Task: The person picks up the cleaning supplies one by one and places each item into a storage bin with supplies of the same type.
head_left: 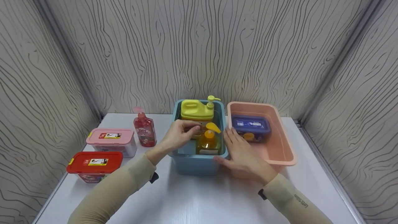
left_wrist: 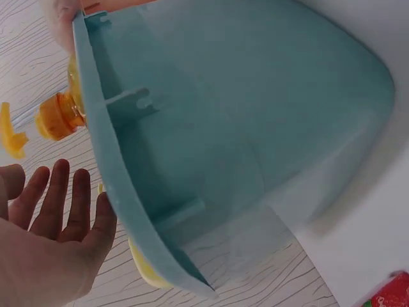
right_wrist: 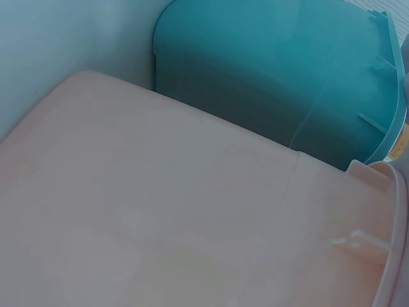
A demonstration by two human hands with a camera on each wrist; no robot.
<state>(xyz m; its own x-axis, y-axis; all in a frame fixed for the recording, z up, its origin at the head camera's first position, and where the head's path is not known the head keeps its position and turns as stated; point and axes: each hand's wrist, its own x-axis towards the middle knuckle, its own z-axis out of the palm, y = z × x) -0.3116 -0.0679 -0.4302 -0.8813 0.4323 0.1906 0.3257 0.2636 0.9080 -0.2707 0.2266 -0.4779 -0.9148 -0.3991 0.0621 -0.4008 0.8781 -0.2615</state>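
A pump bottle of amber liquid (head_left: 207, 146) stands in the front right of the blue bin (head_left: 196, 165), its orange-yellow pump (left_wrist: 57, 117) rising above the rim. Close beside that pump, my left hand (head_left: 182, 133) hovers over the bin with fingers loosely bent. The left wrist view shows this hand (left_wrist: 57, 240) with fingers spread apart and nothing in them. My right hand (head_left: 244, 152) rests with straight fingers at the adjoining rims of the blue bin and the pink bin (head_left: 287, 149). Behind the bottle sits a yellow jug with a pump (head_left: 196, 109).
A dark blue lidded box (head_left: 251, 124) lies in the pink bin. To the left, a red pump bottle (head_left: 145, 132) stands near a pink-lidded box (head_left: 112, 137) and a red-lidded box (head_left: 96, 165). Wood-patterned walls (head_left: 186, 46) enclose the white table (head_left: 199, 202) at back and sides.
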